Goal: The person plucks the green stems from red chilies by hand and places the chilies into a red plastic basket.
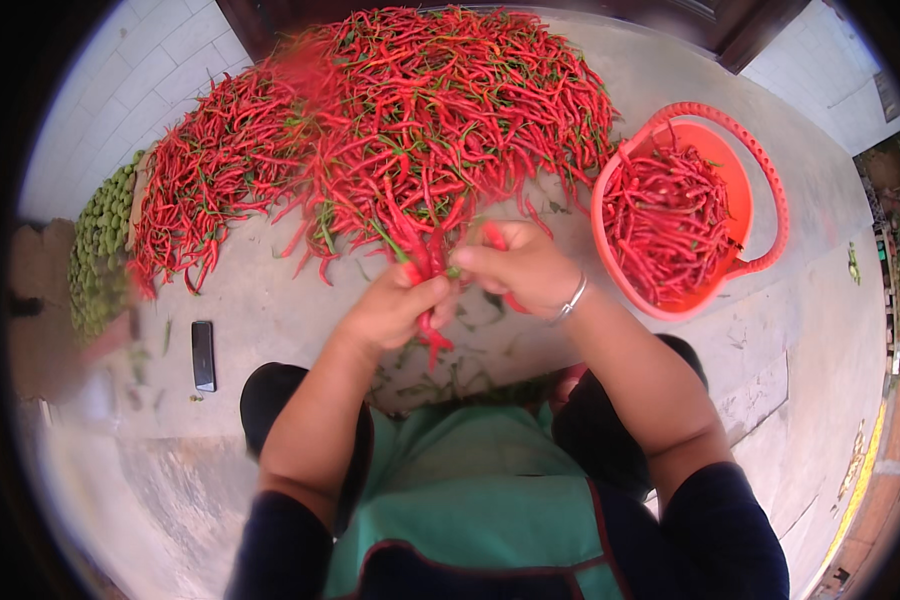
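Observation:
Several long red chili peppers with green stems are bunched in my left hand, whose fingers are closed round them. Close beside it, my right hand pinches at a green stem by the bunch, thumb and forefinger together. A red chili pepper also shows in the curled fingers of that hand. Just beyond both hands spreads a large heap of red chili peppers, many with green stems. To the right stands an orange-red plastic basket with a raised handle, holding many red chili peppers.
A dark phone lies on the concrete floor at left. Round green produce is piled farther left. Green stem scraps litter the floor between my knees. A dark door frame and a tiled wall border the far side.

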`<move>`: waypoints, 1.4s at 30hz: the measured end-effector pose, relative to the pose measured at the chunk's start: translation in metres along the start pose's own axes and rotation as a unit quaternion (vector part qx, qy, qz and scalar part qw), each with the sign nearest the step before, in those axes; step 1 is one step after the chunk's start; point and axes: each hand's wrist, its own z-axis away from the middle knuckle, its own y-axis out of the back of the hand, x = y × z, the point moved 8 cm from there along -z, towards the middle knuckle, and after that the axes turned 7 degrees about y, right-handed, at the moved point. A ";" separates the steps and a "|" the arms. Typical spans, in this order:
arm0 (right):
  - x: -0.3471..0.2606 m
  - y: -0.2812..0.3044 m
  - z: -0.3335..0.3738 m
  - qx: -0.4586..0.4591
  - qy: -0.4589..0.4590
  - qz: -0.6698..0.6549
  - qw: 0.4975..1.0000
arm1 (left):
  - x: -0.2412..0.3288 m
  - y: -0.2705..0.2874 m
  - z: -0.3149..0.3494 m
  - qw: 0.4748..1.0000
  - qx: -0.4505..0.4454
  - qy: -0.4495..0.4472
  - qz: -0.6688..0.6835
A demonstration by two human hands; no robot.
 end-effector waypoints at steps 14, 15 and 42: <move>0.011 0.034 -0.005 0.073 0.030 0.189 0.979 | -0.002 -0.029 0.008 0.974 -0.061 0.118 -0.181; -0.011 0.032 -0.003 0.093 0.147 0.350 0.921 | -0.008 -0.024 0.005 0.979 -0.051 0.122 -0.157; -0.012 -0.019 0.011 0.050 0.274 0.607 0.744 | -0.001 0.088 0.003 0.851 0.404 -0.128 0.312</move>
